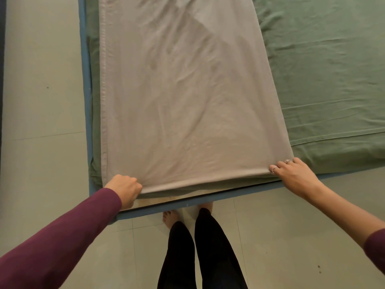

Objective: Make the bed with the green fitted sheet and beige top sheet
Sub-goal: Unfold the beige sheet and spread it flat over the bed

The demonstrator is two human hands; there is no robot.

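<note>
The beige top sheet (183,97) lies folded lengthwise in a long strip over the left half of the bed, wrinkled, with a stitched hem along its left side. Under it the green fitted sheet (325,76) covers the mattress and shows bare on the right. My left hand (125,189) grips the strip's near left corner at the foot edge. My right hand (291,174) holds the near right corner, fingers curled over the fold. The near edge of the beige sheet is stretched between both hands.
A blue bed frame edge (208,202) runs along the foot and up the left side. I stand barefoot on a pale tiled floor (41,101) right against the foot of the bed. Floor extends to the left of the bed.
</note>
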